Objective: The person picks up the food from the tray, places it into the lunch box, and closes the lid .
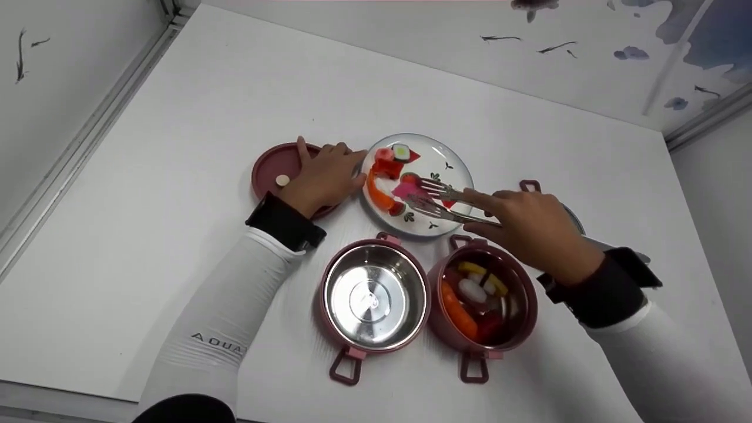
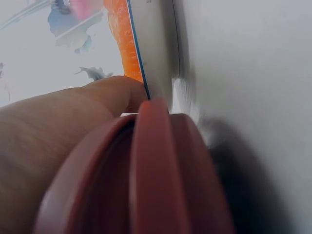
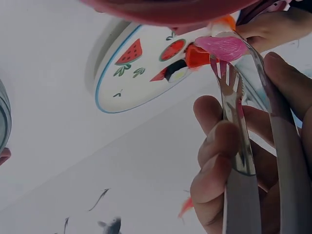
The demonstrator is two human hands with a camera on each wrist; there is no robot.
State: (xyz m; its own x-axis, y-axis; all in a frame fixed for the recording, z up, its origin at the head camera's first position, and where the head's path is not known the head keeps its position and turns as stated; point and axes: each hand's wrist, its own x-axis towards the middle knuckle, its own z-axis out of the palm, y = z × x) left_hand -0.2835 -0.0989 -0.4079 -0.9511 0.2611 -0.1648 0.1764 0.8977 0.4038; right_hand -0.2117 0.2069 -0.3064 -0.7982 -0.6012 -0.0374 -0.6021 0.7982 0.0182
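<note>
My right hand (image 1: pixel 523 229) grips metal tongs (image 3: pixel 241 200) with fork-like tips. Those tips reach over the white plate (image 1: pixel 429 155), and a soft pink food piece (image 3: pixel 226 48) shows right at them. On the plate's left side lie an orange curved piece (image 1: pixel 379 194), a green-centred sushi roll (image 1: pixel 402 153) and other toy-like food, near the printed watermelon pattern. My left hand (image 1: pixel 326 176) passes over a burgundy round lid (image 1: pixel 273 161) with a pale knob. Its thumb and forefinger touch the plate's left rim; in the left wrist view the lid's edge hides much of the hand.
Below the plate stand two burgundy pots with loop handles. The left pot (image 1: pixel 323 299) shows a bare steel inside. Orange, yellow and white food pieces lie in the right pot (image 1: pixel 531 311). Behind my right hand, a burgundy handle (image 1: pixel 530 185) belongs to a partly hidden round vessel.
</note>
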